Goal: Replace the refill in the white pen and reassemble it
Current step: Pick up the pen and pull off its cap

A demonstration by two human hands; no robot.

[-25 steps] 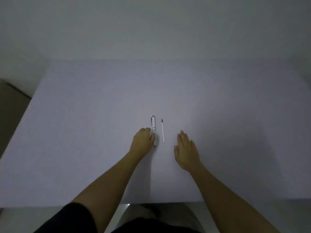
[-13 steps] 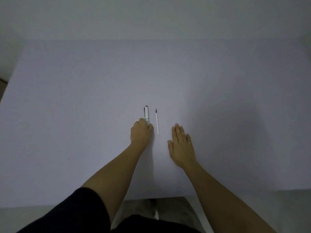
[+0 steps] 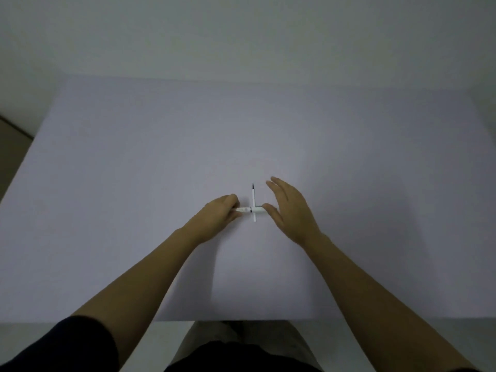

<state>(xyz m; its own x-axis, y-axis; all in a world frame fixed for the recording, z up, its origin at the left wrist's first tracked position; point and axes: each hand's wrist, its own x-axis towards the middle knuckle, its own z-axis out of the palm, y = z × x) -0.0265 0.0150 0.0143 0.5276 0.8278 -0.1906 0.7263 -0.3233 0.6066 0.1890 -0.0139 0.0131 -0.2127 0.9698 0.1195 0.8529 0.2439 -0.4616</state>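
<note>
The white pen (image 3: 251, 209) is lifted and lies crosswise, left to right, between my hands. My left hand (image 3: 220, 214) is shut on its left end. My right hand (image 3: 288, 208) is spread, fingers apart, with the thumb touching the pen's right end. The thin white refill (image 3: 253, 197) with a dark tip lies on the table (image 3: 134, 183), pointing away from me, and passes under the pen. Its near end shows just below the pen.
The pale table is wide, with its near edge close to my body and its left edge beside a darker floor strip (image 3: 13, 135). A plain wall rises behind the far edge.
My left hand picked the pen up from beside the refill and turned it crosswise over the refill. My right hand rose from lying flat on the table and came to the pen's right end.
</note>
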